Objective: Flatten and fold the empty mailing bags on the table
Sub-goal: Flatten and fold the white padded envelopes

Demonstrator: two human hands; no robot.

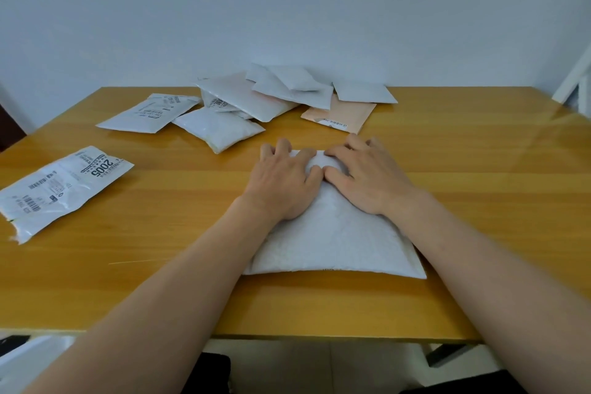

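Note:
A white padded mailing bag [335,240] lies flat on the wooden table [479,201] in front of me. My left hand [284,179] and my right hand [367,176] both press down on its far end, side by side, thumbs nearly touching. Their fingertips bend over the bag's far edge. A pile of white mailing bags [271,93] lies at the back of the table, with one pink bag [342,113] under its right side.
A flat white bag with a shipping label [60,189] lies at the left edge. Another labelled bag [150,112] and a puffy white bag [220,129] lie left of the pile. A wall stands behind the table.

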